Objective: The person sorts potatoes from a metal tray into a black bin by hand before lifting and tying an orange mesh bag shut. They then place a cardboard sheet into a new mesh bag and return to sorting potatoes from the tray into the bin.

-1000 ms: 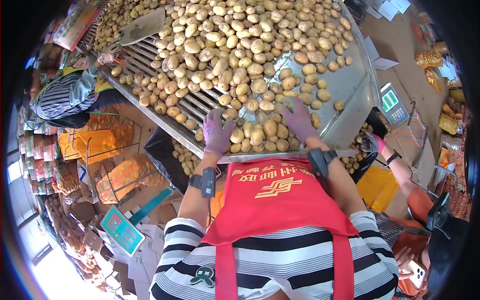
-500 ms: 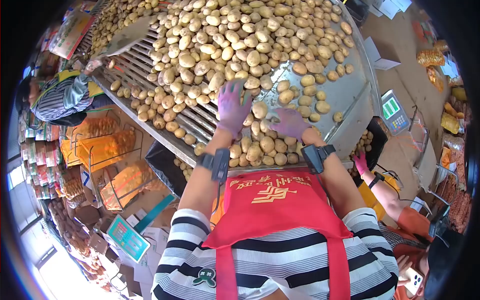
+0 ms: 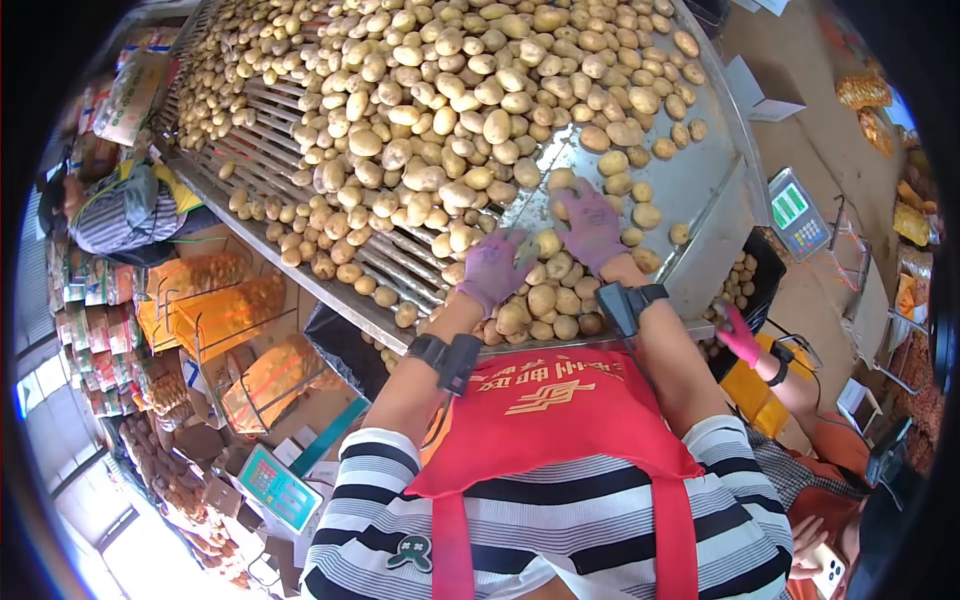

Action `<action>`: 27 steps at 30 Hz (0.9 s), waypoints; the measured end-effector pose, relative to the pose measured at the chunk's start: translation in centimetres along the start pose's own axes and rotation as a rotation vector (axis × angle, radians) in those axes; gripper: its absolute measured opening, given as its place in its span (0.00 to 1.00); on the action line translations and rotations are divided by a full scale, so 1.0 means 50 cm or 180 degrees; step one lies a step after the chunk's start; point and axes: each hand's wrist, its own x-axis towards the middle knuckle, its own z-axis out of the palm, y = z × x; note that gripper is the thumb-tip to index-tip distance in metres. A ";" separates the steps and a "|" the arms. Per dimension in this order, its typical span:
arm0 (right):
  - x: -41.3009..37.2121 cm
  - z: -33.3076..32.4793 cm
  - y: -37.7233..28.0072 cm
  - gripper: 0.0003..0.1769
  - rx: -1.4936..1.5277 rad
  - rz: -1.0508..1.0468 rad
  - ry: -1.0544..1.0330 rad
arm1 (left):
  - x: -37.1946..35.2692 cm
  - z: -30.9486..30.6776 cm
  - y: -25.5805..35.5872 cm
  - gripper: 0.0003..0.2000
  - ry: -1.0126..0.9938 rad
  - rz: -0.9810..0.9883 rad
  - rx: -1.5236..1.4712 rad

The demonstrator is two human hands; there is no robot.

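Many potatoes lie heaped on a metal sorting table with a slatted part on its left side. My left hand, in a purple glove, rests with fingers apart on potatoes near the front edge. Further right, my right hand, gloved the same way, reaches forward with spread fingers over potatoes on the smooth metal. Its fingertips touch potatoes at the pile's edge. Neither hand is closed round a potato.
A person's pink-gloved hand is at a black bin of potatoes on the right. Scales stand at the right and lower left. Orange net bags sit left, near another person.
My left hand has drawn back toward the front edge. My right hand has moved forward and slightly right. Potatoes near my hands have shifted, and the view has turned slightly.
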 end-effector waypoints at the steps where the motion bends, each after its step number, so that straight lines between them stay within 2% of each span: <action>1: 0.008 0.016 -0.006 0.26 -0.0274 -0.0144 -0.0169 | 0.003 0.001 -0.010 0.18 0.0438 0.0276 -0.0125; 2: 0.015 0.019 -0.009 0.26 -0.0274 -0.0164 -0.0162 | 0.012 0.001 -0.019 0.20 0.0884 0.0564 -0.0251; 3: 0.020 0.003 -0.022 0.25 -0.0339 -0.0099 -0.0508 | 0.029 -0.020 -0.019 0.20 0.0938 0.0300 -0.0012; 4: 0.017 -0.005 -0.029 0.23 -0.0408 -0.0015 -0.0873 | 0.050 -0.042 -0.017 0.20 0.0930 0.0310 -0.0034; 6: 0.006 -0.009 -0.021 0.22 -0.0106 0.0006 -0.0845 | 0.104 -0.076 -0.019 0.21 0.1512 -0.0132 0.0880; 8: 0.009 -0.029 -0.004 0.20 0.0209 0.0020 -0.0781 | 0.139 -0.089 -0.045 0.20 0.0631 0.0001 0.1162; 10: 0.036 -0.070 0.018 0.21 0.0885 0.0743 -0.1194 | 0.158 -0.110 -0.037 0.21 0.0397 -0.0064 0.1466; 11: 0.039 -0.048 0.053 0.25 0.1251 0.0991 -0.0537 | 0.168 -0.123 -0.032 0.21 0.0105 -0.0175 0.1442; 12: 0.051 -0.040 0.086 0.25 0.1243 0.1014 -0.0518 | 0.170 -0.131 -0.026 0.21 -0.0200 -0.0290 0.1418; 14: 0.080 -0.029 0.137 0.29 0.0522 0.1413 0.0632 | 0.145 -0.115 -0.023 0.20 -0.0005 -0.0128 0.1240; 15: 0.090 -0.028 0.152 0.30 0.0047 0.1396 0.0555 | 0.131 -0.095 -0.023 0.21 0.0151 0.0223 0.0679; 16: 0.091 -0.023 0.159 0.30 0.0061 0.1428 0.0564 | 0.111 -0.087 -0.014 0.22 0.0291 0.0566 0.0111; 18: 0.092 -0.010 0.158 0.33 -0.0242 0.0674 -0.0115 | 0.054 -0.063 0.029 0.24 -0.0108 0.0255 -0.1918; 19: 0.088 -0.019 0.141 0.32 -0.0581 0.0389 -0.0253 | 0.025 -0.037 0.041 0.23 -0.0155 -0.0022 -0.2758; 20: 0.090 -0.015 0.128 0.32 -0.0570 0.0386 -0.0250 | -0.003 -0.001 0.048 0.23 -0.0206 -0.0314 -0.3598; 22: 0.083 0.000 0.103 0.32 -0.0236 0.0255 -0.0459 | -0.052 0.018 0.070 0.20 0.0014 -0.0294 -0.3516; 23: 0.060 0.025 0.089 0.33 0.0094 0.0198 0.0146 | -0.072 0.008 0.083 0.19 -0.0148 -0.0633 -0.4062; 24: 0.043 0.024 0.067 0.33 0.0076 0.0143 0.0135 | -0.089 0.003 0.092 0.19 -0.0301 -0.0987 -0.4613; 25: 0.024 0.025 0.040 0.34 0.0390 0.0151 0.0455 | -0.106 0.010 0.096 0.16 -0.0130 -0.1159 -0.5239; 26: 0.001 0.029 0.017 0.34 0.0717 0.0166 0.0763 | -0.119 0.012 0.082 0.16 -0.0069 -0.1195 -0.5260; 27: -0.026 0.049 0.003 0.37 0.1524 0.0556 0.0595 | -0.133 0.014 0.056 0.15 0.0009 -0.1234 -0.5263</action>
